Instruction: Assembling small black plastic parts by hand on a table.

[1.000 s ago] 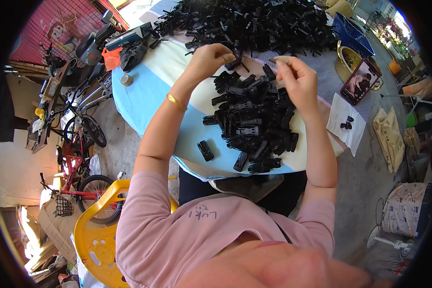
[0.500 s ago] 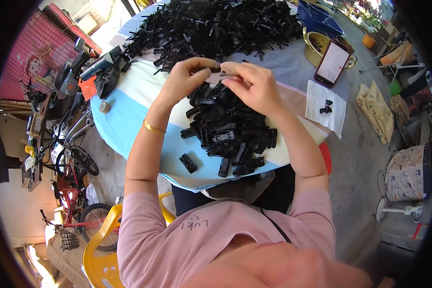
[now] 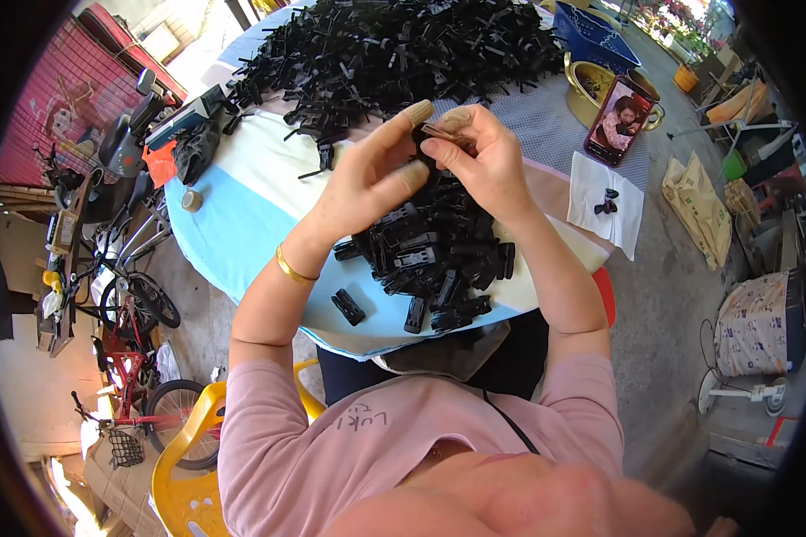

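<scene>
Between the two heaps on the table, my right hand pinches a thin dark strip-like piece with thumb and fingers; its exact kind is too small to make out. Close by on the left, my left hand is open, thumb and forefinger apart, with tan coverings on the fingertips. Below both hands lies a heap of black plastic clip-like parts. One such black part sits apart, left of this heap. Beyond my hands spreads a much larger heap of thin black pieces.
A cloth in blue, cream and pink covers the round table. On its right are a phone propped against a gold pot, a white tissue and a blue tray. A small roll sits at the left edge.
My hands were together at the strip; the left has come away, spread its fingers and moved slightly nearer. My right hand still pinches the strip. The phone's picture has changed.
</scene>
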{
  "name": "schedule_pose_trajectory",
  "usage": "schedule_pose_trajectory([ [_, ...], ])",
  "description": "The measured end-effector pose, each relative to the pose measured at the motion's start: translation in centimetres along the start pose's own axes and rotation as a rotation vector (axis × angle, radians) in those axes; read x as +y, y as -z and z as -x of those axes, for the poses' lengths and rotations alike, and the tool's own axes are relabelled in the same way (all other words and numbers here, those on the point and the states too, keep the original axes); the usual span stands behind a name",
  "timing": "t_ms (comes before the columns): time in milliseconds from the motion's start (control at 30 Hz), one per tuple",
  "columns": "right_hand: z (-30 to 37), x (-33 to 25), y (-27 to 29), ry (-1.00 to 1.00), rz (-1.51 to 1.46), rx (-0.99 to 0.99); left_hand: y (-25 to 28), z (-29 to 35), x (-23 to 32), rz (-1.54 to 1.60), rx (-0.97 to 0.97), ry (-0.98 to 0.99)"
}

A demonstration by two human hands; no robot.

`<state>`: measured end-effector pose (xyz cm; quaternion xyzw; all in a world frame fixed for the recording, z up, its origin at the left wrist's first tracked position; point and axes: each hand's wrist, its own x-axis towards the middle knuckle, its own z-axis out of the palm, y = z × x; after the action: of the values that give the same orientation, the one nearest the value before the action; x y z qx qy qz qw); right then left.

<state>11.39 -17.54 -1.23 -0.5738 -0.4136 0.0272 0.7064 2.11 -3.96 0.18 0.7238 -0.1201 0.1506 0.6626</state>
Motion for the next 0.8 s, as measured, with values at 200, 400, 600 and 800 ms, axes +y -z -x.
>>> schedule_pose_trajectory([
  [200, -0.4, 0.2, -0.2, -0.079, 0.042, -0.078, -0.1, 0.0, -1.1, -0.486, 0.0, -0.142],
  [400, -0.2, -0.8, 0.5, -0.113, 0.085, -0.139, 0.3, -0.6, -0.7, 0.095, 0.126, -0.056],
  [600, 0.1, -0.8, -0.1, -0.118, 0.179, -0.141, 0.1, -0.3, -1.2, -0.079, 0.205, -0.156],
  [800, 0.1, -0.9, 0.0, -0.158, 0.152, -0.177, 0.1, -0.2, -1.5, -0.13, 0.213, -0.173],
])
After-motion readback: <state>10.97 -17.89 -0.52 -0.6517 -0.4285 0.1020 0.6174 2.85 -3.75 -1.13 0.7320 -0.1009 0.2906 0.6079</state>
